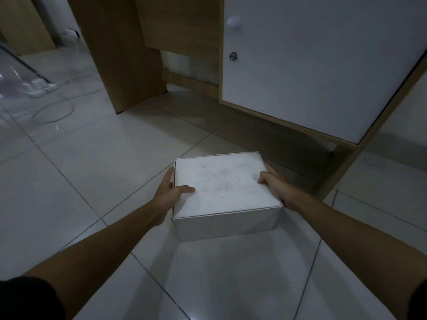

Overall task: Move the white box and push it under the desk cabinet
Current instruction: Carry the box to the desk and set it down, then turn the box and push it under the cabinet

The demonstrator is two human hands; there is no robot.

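A closed white cardboard box (221, 188) rests on the white tiled floor, low in the middle of the head view. My left hand (169, 191) grips its left side, thumb lying on the lid. My right hand (276, 185) grips its right side, thumb on the lid too. The desk cabinet (318, 65) with a white door, a round knob and a lock stands just beyond the box, to the upper right. A dark gap (277, 137) runs between the cabinet's bottom edge and the floor, right behind the box.
A wooden desk leg panel (122, 54) stands on the floor at upper left of the box. The cabinet's wooden side leg (339, 167) comes down to the right of the box. A power strip (40, 87) and a looped cable (54, 110) lie at far left.
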